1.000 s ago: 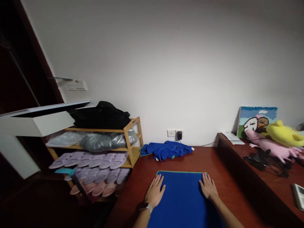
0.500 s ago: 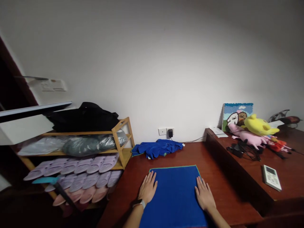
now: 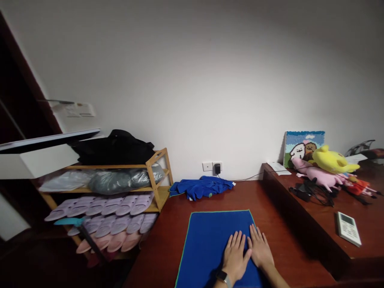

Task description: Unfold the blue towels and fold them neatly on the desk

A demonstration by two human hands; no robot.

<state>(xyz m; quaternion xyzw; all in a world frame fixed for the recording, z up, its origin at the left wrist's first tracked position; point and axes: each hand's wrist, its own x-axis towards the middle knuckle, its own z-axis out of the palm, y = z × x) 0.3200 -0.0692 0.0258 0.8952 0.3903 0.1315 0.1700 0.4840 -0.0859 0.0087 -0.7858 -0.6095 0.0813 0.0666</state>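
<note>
A blue cloth (image 3: 207, 240) with a green edge lies spread flat on the brown table (image 3: 162, 244). Flat on its right part rests my left hand (image 3: 235, 256), fingers stretched out, with a watch on the wrist. Just beside it, my right hand (image 3: 260, 249) lies palm down over the cloth's right edge, fingers extended. The two thumbs are close together. Neither hand holds anything. Against the wall, a crumpled blue cloth (image 3: 201, 187) sits at the back of the table.
On the left stands a wooden rack (image 3: 163, 196) with slippers (image 3: 112, 205) and a black bag (image 3: 117, 150). A raised surface at right holds plush toys (image 3: 328, 160), cables, a picture (image 3: 303, 146) and a white remote (image 3: 348, 229). A black plug (image 3: 217, 169) is in the wall socket.
My left hand has moved right across the cloth, from its left edge to beside my right hand. My right hand stays at the right edge. The view has shifted slightly.
</note>
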